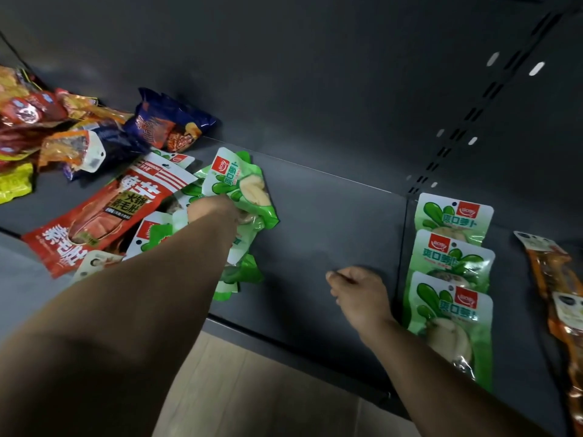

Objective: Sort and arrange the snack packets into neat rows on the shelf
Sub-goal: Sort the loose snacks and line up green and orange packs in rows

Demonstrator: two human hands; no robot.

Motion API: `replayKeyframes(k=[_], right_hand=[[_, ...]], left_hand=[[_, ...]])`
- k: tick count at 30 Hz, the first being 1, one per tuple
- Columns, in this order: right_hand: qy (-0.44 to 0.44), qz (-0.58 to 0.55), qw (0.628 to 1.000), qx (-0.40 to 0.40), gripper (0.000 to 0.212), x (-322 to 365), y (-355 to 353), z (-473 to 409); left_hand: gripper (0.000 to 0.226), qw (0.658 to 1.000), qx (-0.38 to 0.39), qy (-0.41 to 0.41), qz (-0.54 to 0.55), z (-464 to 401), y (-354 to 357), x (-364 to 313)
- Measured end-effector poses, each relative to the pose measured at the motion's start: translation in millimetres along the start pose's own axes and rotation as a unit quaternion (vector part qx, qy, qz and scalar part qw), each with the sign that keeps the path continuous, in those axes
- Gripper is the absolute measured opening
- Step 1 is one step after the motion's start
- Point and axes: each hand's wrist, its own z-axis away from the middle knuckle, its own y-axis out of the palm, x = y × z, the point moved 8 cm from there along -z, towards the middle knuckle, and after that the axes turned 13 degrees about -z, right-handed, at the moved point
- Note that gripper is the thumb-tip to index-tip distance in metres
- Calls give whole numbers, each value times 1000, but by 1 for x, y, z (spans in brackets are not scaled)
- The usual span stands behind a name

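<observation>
Red [94, 212] and blue packets [170, 121] crowd the pile at shelf [315, 216] left. Left hand [217, 212] grasps a green packet [243, 187], upright lengthwise; right hand [359, 294] clenched, empty, beside the green row [451, 272].

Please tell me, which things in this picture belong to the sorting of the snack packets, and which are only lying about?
Belonging to the job:
- left hand, its grip on a green-and-white plastic radish packet
- row of three matching green packets
- mixed pile of red, orange and blue packets
- dark grey metal shelf
- right hand, holding nothing

Only lying about:
- pale wooden floor
</observation>
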Motion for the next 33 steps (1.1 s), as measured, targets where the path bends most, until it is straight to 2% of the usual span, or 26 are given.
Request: replayKeyframes(k=[2,4,6,11,16,20,22,23,26,27,31,33], right_hand=[[-1,8,1000,-7,30,-2,-3,-1],[6,2,1000,-8,28,-3,-3,-1],[12,-12,1000,-5,26,-3,-1,-1],[-4,-31,1000,5,29,9,12,-3],[-13,-57,998,14,26,22,16,-5],[-39,-71,997,-13,21,37,5,-11],[-54,-83,995,-29,10,46,-2,-13],[-62,-91,993,-36,13,51,-6,-14],[-70,-132,988,-29,51,60,-13,-17],[-79,-145,986,-19,54,64,-13,-16],[-118,-205,971,36,24,79,-9,-3],[-132,-214,966,54,32,84,-9,1]], left_hand=[[30,998,-44,33,-44,4,-6,-9],[27,996,-57,34,66,17,-7,-15],[27,990,-105,86,36,26,-8,-24],[9,979,-93,179,14,54,5,-46],[7,967,-110,230,10,68,4,-50],[11,957,-74,277,44,69,7,-55],[10,950,-37,302,70,73,11,-61],[10,947,-17,310,79,77,13,-65],[12,940,40,325,100,89,21,-74],[13,937,56,330,100,92,24,-76],[19,930,99,344,81,99,31,-75],[17,929,94,353,62,103,31,-74]])
